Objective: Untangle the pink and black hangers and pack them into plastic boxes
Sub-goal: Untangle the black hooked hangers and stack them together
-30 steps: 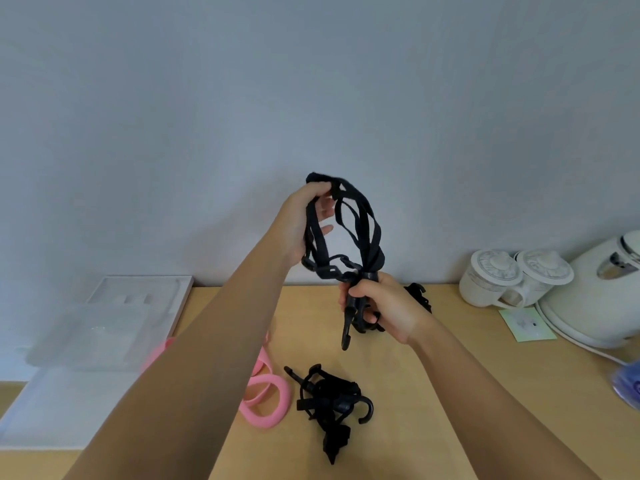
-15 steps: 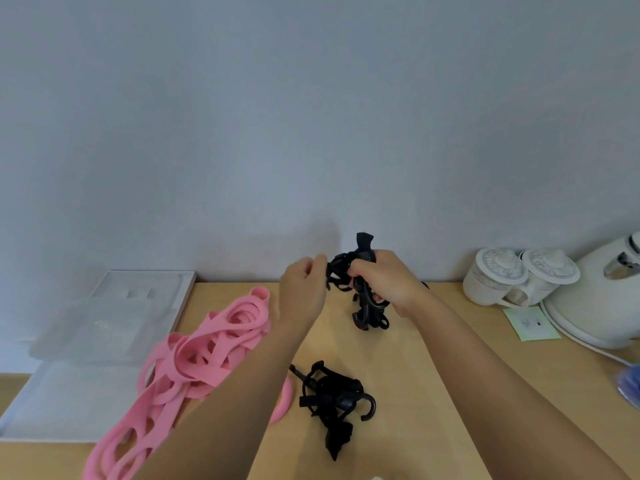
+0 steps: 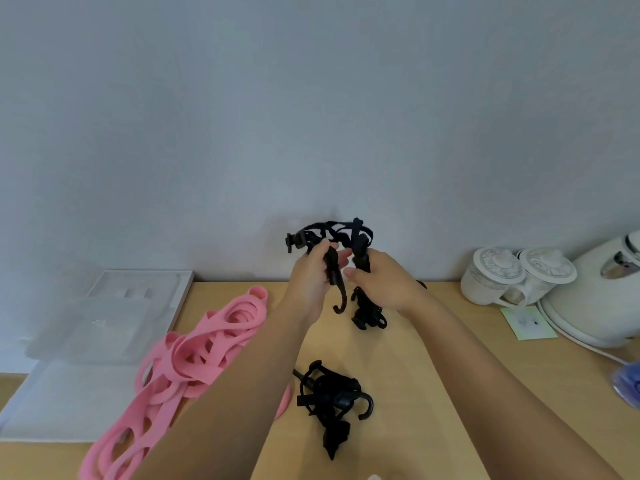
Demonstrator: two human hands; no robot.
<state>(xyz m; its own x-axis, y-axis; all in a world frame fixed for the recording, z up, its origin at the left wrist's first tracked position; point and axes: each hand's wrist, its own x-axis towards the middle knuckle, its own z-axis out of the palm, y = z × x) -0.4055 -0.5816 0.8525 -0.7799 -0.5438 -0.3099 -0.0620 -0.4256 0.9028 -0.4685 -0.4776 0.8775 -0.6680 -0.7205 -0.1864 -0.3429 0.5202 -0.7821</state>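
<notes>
Both hands hold a tangle of black hangers [image 3: 330, 233] raised above the back of the wooden table [image 3: 408, 368]. My left hand [image 3: 310, 277] grips one hanger's stem, its hook hanging down. My right hand [image 3: 379, 280] grips another black stem beside it, and more black parts dangle below that hand. A second black hanger bundle [image 3: 330, 398] lies on the table near me. Beside my left forearm a heap of pink hangers [image 3: 194, 355] sprawls across the table's left side. Clear plastic boxes [image 3: 104, 320] sit at the far left.
Two white lidded cups [image 3: 516, 280] and a white kettle [image 3: 602, 292] with its cord stand at the back right. A pale green card [image 3: 528, 325] lies in front of them. A blue object [image 3: 628, 388] shows at the right edge. A grey wall rises behind the table.
The black tangle, stretched tall between my hands a second ago, came down and bunched up. My hands now pull two stems apart. The pink heap came into view.
</notes>
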